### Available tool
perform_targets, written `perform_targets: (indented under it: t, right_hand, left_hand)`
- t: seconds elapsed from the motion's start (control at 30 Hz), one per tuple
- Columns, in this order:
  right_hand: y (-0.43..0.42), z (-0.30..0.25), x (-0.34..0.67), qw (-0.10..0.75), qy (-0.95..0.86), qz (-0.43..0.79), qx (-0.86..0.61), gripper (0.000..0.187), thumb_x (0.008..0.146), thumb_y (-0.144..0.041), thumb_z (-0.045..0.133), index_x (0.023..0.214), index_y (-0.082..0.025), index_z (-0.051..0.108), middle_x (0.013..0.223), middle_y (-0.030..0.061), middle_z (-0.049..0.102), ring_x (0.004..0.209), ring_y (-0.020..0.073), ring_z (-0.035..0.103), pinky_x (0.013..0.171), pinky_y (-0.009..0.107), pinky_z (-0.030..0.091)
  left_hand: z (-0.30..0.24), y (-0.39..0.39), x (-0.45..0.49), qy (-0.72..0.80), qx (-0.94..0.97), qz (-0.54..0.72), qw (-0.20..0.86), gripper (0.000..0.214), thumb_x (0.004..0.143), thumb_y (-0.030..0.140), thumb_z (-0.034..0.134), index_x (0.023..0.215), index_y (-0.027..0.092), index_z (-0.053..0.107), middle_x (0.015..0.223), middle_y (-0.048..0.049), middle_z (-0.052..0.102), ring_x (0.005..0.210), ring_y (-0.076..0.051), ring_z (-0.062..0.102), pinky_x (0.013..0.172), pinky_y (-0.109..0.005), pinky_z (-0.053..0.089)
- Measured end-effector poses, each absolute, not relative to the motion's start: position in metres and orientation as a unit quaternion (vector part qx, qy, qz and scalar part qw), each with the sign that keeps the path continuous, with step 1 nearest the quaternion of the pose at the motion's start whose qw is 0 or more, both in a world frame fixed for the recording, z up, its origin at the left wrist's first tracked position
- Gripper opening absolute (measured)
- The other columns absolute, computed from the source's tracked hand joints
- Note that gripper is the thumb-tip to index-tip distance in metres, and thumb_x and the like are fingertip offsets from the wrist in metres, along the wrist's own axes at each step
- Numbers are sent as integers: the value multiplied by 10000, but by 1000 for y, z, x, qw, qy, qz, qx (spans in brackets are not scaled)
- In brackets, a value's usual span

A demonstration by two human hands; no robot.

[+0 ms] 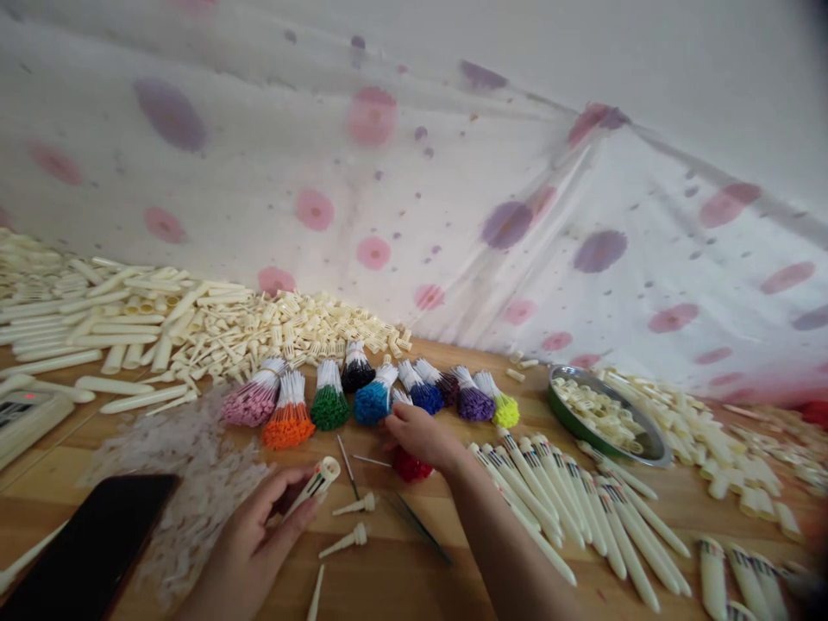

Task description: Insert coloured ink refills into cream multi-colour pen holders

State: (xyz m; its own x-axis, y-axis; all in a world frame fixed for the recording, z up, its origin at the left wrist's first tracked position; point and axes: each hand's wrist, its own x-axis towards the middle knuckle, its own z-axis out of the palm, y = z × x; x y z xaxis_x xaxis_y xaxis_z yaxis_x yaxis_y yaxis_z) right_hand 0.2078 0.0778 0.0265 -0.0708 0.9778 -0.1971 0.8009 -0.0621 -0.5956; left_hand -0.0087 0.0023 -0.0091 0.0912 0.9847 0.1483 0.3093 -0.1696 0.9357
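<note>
One hand holds a pen part, one hand dips into the red sticks

Think of a clock on the counter [479, 565], with the cream pen top [310, 490] at its middle. The left hand [262, 526] grips this pen top, its round open end tipped up and showing. The right hand [417, 435] is bent over the red bundle of pen sticks [412, 467], near 3 o'clock. The orange bundle [289, 424] sits near 11, the green bundle [330, 407] at 12, and the yellow bundle [505, 411] near 2.

To do this step well, I think the left hand should keep the pen top still, with the open end clear of the fingers. The right hand should pinch softly and take just one stick, so the rest stay neat. The loose white tips [354, 504] near 4 o'clock could roll, so it seems best not to bump them.

Some things are hard to see. The right fingertips are hidden, so I can't tell if they pinch a stick or nothing. That hand also covers part of the red bundle. A thin dark tool [422, 526] between 3 and 4 is blurry; it may be tweezers. The edge of the view cuts off the box with a red light [32, 414] near 9 and the phone [90, 543] between 8 and 9.
</note>
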Motion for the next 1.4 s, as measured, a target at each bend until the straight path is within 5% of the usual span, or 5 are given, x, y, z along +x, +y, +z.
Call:
perform_targets:
  t: [0.13, 0.3, 0.47, 0.57, 1.4]
  right_hand:
    - [52, 47, 208, 125, -700, 247, -658, 231, 903, -223, 454, 717, -149, 569, 682, 13, 596, 685, 159, 576, 632, 278, 401]
    - [16, 63, 228, 137, -707, 245, -649, 277, 919, -255, 372, 681, -186, 493, 595, -9, 556, 564, 124, 521, 552, 236, 330]
    - [-2, 61, 255, 240, -605, 544, -530, 399, 832, -531, 434, 603, -207, 391, 463, -66, 406, 377, 63, 323, 379, 192, 255]
    - [-3, 58, 258, 270, -557, 610, -495, 435, 762, -562, 509, 550, -206, 379, 407, -83, 366, 339, 40, 246, 342, 193, 183]
    - [0, 42, 241, 216, -519, 691, -454, 354, 738, -416, 527, 494, -196, 392, 376, -87, 395, 305, 26, 284, 310, 176, 160]
  left_hand:
    - [-14, 4, -11, 513, 638, 430, 381, 207, 767, 354, 595, 927, 256, 682, 888, -5, 756, 815, -199, 702, 713, -241, 564]
    - [-19, 6, -16, 487, 691, 420, 330, 230, 818, 312, 546, 1001, 288, 685, 1020, -2, 745, 916, -195, 693, 804, -259, 544]
    - [-12, 5, -17, 428, 767, 387, 282, 336, 833, 266, 546, 1157, 331, 610, 1146, -4, 694, 1033, -192, 646, 875, -261, 506]
    - [-12, 5, -16, 416, 777, 389, 267, 343, 804, 299, 605, 1145, 338, 618, 1130, -19, 700, 1012, -208, 654, 865, -278, 515]
    - [-9, 1, -14, 353, 839, 327, 254, 354, 863, 268, 528, 1206, 345, 572, 1045, -30, 719, 937, -202, 670, 799, -259, 536]
